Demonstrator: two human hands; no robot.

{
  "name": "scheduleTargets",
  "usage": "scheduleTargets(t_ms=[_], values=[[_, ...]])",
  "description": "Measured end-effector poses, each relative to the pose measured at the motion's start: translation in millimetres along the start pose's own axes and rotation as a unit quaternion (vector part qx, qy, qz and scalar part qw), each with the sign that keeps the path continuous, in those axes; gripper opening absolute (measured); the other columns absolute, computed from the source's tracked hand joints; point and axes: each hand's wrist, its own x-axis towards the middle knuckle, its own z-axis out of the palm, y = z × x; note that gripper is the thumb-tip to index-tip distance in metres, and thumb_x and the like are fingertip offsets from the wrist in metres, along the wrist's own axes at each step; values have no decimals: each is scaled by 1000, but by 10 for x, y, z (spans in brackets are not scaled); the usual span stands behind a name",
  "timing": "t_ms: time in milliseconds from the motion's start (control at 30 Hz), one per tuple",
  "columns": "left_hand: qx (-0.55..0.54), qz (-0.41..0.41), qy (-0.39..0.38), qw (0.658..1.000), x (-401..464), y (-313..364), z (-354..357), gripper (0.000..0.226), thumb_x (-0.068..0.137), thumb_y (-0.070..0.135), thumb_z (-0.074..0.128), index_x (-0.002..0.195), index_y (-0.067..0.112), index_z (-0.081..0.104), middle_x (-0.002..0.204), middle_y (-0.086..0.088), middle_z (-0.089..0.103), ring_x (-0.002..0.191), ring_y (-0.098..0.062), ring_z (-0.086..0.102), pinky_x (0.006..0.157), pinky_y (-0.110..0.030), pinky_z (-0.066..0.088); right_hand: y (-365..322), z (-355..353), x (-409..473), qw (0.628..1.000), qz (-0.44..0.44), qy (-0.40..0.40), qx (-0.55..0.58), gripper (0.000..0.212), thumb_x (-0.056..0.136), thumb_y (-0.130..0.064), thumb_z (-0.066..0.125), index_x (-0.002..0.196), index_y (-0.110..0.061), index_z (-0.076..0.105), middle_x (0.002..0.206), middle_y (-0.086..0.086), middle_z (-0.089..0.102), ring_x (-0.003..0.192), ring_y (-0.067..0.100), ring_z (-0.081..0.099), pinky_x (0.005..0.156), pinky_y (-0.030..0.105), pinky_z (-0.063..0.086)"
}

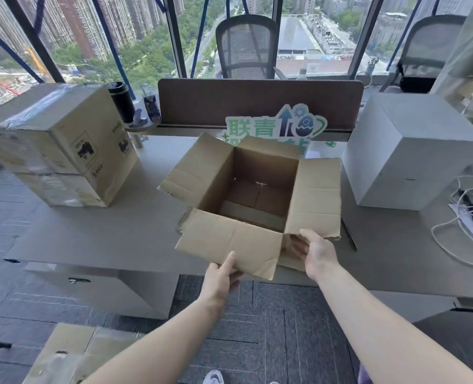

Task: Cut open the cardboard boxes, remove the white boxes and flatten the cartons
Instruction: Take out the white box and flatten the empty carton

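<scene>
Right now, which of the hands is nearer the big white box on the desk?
Right. The right hand holds the open carton's near corner, below-left of the white box; the left hand grips the front flap, farther left.

The open box (253,189) is brown, the taped boxes (60,142) are brown with black prints, the big box (412,151) is white, the surface (113,231) is grey, and the sign (276,126) is green and blue.

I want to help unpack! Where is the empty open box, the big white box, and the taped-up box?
Open carton (317,189): head view, on its right flap.
White box (412,173): head view, on its front face.
Taped carton (82,145): head view, on its printed side.
</scene>
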Motion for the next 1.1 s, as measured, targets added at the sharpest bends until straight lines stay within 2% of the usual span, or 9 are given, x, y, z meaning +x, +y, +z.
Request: scheduleTargets(t_ms=[133,233,400,533,667,800,867,933,1100], values=[[-56,31,12,998,-11,314,70,31,101,24,51,125,7,55,118,-13,68,107,-29,66,89,-40,56,-8,155,-122,999,-33,-7,-36,21,90,3,49,81,-7,65,82,8,67,74,23,63,77,38,52],[-87,30,-1,996,-23,520,85,32,103,21,41,121,4,59,108,-13,72,102,-27,67,90,-42,55,-90,262,-196,987,-110,-13,-116,21,81,-3,51,67,-11,63,70,3,64,67,21,59,70,37,47],[-128,61,-52,989,-1,901,93,43,99,22,34,125,0,61,117,-18,68,103,-30,62,79,-36,47,-357,330,-303,963,-208,-94,-143,14,71,-9,48,60,-11,40,67,8,38,67,20,41,69,35,41],[-165,72,-106,978,-15,1266,162,36,99,18,33,103,3,66,91,-10,74,85,-27,69,89,-41,43,-556,382,-410,951,-252,-134,-122,22,73,-11,48,67,6,35,71,12,34,71,25,36,69,41,38],[-158,71,-145,974,1,1493,214,29,96,17,37,91,6,64,76,-8,72,73,-27,66,77,-39,46,-758,440,-563,938,-292,-150,-115,25,85,1,41,63,-8,33,64,7,31,63,20,33,60,28,32],[-173,67,-193,964,55,1657,263,34,93,29,41,113,7,58,93,-14,69,88,-34,62,96,-55,39,-900,506,-694,922,-321,-170,-136,15,79,-9,43,68,-1,35,69,6,33,69,22,30,65,33,27],[-171,60,-251,951,65,1736,311,47,86,40,47,121,10,57,111,-18,63,104,-38,57,105,-63,29,-914,537,-729,919,-319,-165,-160,17,76,-12,44,70,2,38,70,6,35,69,20,31,63,32,28],[-184,46,-299,935,93,1783,373,63,75,47,57,129,14,55,123,-18,56,116,-40,50,105,-67,28,-885,562,-764,916,-320,-168,-176,17,75,-14,45,70,0,39,69,5,36,69,18,32,61,31,28],[-167,6,-278,946,-11,1815,526,58,70,51,59,111,11,65,108,-15,63,99,-34,58,85,-45,47,-746,531,-779,915,-302,-178,-201,16,75,-15,47,62,-24,48,64,-4,46,65,13,40,63,29,34]])
